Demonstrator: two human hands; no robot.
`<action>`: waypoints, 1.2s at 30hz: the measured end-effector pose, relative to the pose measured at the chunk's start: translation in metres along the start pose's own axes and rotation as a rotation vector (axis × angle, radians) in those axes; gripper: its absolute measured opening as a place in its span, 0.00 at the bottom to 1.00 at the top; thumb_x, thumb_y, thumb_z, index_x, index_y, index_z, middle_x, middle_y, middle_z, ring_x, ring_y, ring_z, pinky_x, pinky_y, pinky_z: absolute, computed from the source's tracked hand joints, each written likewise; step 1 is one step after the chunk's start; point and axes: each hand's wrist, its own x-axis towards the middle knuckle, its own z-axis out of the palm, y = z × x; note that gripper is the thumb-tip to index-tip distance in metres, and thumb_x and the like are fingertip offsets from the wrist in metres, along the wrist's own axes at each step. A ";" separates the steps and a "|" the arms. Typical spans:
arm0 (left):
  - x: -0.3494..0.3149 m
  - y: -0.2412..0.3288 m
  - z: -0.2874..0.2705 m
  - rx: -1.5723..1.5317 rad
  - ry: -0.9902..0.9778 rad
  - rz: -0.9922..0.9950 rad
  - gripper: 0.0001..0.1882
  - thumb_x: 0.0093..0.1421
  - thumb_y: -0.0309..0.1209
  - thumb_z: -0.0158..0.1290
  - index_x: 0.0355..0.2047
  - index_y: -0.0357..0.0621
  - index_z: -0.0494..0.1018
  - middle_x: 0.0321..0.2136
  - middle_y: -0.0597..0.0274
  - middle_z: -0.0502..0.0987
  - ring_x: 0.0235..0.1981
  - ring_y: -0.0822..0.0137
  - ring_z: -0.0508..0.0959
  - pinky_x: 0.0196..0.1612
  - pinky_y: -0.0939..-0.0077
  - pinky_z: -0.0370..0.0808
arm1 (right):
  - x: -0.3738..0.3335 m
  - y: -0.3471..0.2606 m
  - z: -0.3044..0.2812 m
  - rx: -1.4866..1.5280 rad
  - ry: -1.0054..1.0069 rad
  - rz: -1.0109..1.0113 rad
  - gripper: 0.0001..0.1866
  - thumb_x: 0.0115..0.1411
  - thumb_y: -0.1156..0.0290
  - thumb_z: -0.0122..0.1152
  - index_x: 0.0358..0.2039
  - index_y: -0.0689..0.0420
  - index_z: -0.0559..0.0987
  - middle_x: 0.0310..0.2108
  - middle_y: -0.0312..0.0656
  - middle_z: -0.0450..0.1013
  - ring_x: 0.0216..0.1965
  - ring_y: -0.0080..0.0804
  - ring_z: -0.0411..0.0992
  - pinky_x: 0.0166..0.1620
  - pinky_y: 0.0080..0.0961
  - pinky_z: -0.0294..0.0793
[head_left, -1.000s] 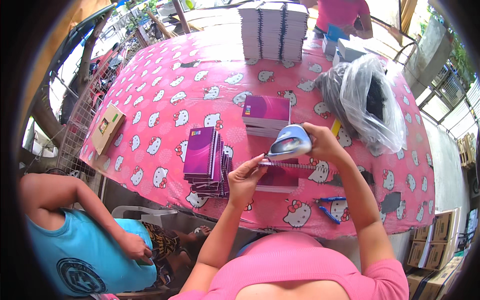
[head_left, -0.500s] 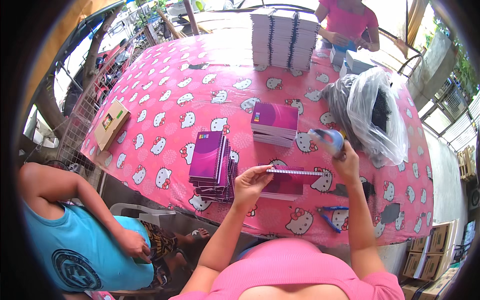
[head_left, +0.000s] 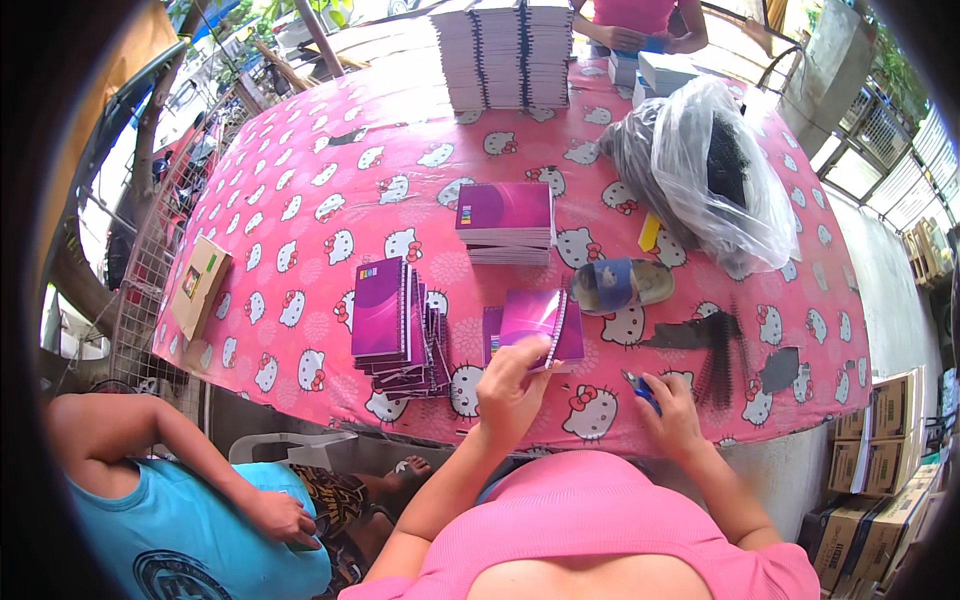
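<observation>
Now left hand (head_left: 508, 392) on notebook (head_left: 533, 322), spine upright

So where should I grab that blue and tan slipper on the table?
Probably pinch the slipper by its tan heel end, coming from the right. It lies flat with the blue strap arched over the left half, and the heel end is bare, with open tablecloth around it.

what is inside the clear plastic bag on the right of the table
Through the clear plastic bag a dark bundle of black comb-like strips shows, much like the loose black binding combs on the tablecloth. The bag's crumpled folds cover whatever lies deeper or beneath.
</observation>
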 end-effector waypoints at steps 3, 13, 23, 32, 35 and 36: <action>0.003 0.010 0.001 -0.111 0.067 -0.077 0.11 0.48 0.18 0.66 0.32 0.35 0.77 0.36 0.51 0.81 0.34 0.66 0.81 0.37 0.76 0.79 | 0.022 -0.064 -0.024 0.313 0.031 -0.131 0.23 0.55 0.63 0.66 0.49 0.61 0.75 0.44 0.51 0.72 0.48 0.47 0.70 0.52 0.41 0.68; -0.001 0.010 -0.006 -0.069 0.017 0.087 0.12 0.45 0.12 0.62 0.31 0.34 0.78 0.35 0.51 0.81 0.35 0.63 0.81 0.36 0.74 0.77 | 0.052 -0.096 -0.029 0.971 -0.383 0.184 0.17 0.62 0.63 0.61 0.45 0.63 0.77 0.37 0.43 0.77 0.37 0.30 0.75 0.37 0.28 0.76; 0.060 -0.001 -0.101 -0.411 0.958 -0.313 0.11 0.62 0.25 0.56 0.28 0.45 0.64 0.34 0.57 0.77 0.35 0.74 0.76 0.42 0.77 0.77 | 0.037 -0.014 -0.009 0.230 0.024 -0.029 0.26 0.53 0.61 0.69 0.48 0.61 0.74 0.44 0.48 0.74 0.47 0.44 0.72 0.51 0.35 0.69; 0.011 -0.107 -0.129 -0.187 0.844 -0.497 0.09 0.61 0.25 0.58 0.36 0.37 0.69 0.35 0.56 0.76 0.36 0.73 0.77 0.39 0.83 0.75 | 0.064 -0.028 -0.012 0.029 0.122 -0.129 0.28 0.50 0.56 0.71 0.45 0.63 0.75 0.48 0.53 0.69 0.50 0.49 0.69 0.53 0.38 0.68; 0.006 -0.098 -0.124 -0.151 0.706 -0.555 0.14 0.60 0.23 0.57 0.45 0.34 0.69 0.40 0.53 0.76 0.43 0.69 0.77 0.48 0.77 0.74 | 0.102 -0.043 0.000 0.394 0.027 0.123 0.30 0.51 0.53 0.71 0.45 0.64 0.75 0.45 0.52 0.72 0.46 0.45 0.72 0.49 0.36 0.71; 0.003 -0.097 -0.124 -0.120 0.676 -0.559 0.14 0.60 0.22 0.57 0.46 0.34 0.69 0.40 0.53 0.76 0.43 0.69 0.77 0.49 0.77 0.74 | 0.111 -0.050 0.007 0.505 -0.022 0.224 0.31 0.52 0.52 0.71 0.46 0.65 0.74 0.44 0.51 0.72 0.44 0.43 0.74 0.48 0.35 0.73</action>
